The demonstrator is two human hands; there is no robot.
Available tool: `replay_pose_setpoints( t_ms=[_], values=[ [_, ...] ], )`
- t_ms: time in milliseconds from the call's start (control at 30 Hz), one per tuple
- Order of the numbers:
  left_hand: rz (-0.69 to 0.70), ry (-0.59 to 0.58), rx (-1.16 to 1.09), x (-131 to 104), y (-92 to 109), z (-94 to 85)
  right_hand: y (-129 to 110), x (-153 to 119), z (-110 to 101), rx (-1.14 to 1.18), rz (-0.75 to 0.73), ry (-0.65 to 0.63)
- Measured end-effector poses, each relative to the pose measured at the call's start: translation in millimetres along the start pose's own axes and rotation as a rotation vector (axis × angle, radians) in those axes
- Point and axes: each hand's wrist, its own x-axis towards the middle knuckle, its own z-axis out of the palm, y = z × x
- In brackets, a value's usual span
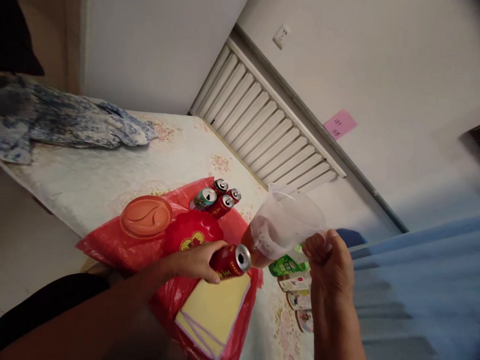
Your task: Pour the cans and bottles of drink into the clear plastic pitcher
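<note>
My left hand (200, 260) is wrapped round a red drink can (231, 261), whose opened top tilts toward the jug. By its handle, my right hand (329, 256) grips a translucent plastic jug (286, 218) with brownish, foamy liquid inside. Can and jug are close together above a red plastic sheet (161, 298). Beneath my left hand lie a red scalloped plate (191, 228) with a yellow print and a stack of yellow cloths (215, 310). Several opened cans, among them a green one (205, 199), stand just beyond the plate.
An orange divided dish (146, 217) sits on the sheet's left part. Green packaging (286, 265) and several printed containers (299, 300) stand behind the jug. Bunched patterned cloth (88, 119) lies on the flowered tablecloth (86, 169). A radiator (266, 118) and a blue curtain (425, 297) border the table.
</note>
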Motion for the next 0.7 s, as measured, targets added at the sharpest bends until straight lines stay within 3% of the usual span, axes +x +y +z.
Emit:
replay_pose_setpoints(
  t_ms=[167,267,467,700],
  values=[
    [-0.038,0.268,0.103,7.5,-4.7,-0.7,-7.9,-7.0,-30.5,-0.146,0.036,-0.046],
    [-0.022,0.343,0.057,11.8,-10.4,-2.5,-6.5,-11.4,-46.8,-0.252,0.063,-0.096],
    [0.011,0.372,0.029,15.6,-21.1,-5.6,-2.5,-22.9,-50.6,-0.374,0.078,-0.067],
    [0.018,0.349,0.039,14.0,-20.1,-6.7,-0.9,-29.4,-45.1,-0.479,0.133,-0.131]
  ],
)
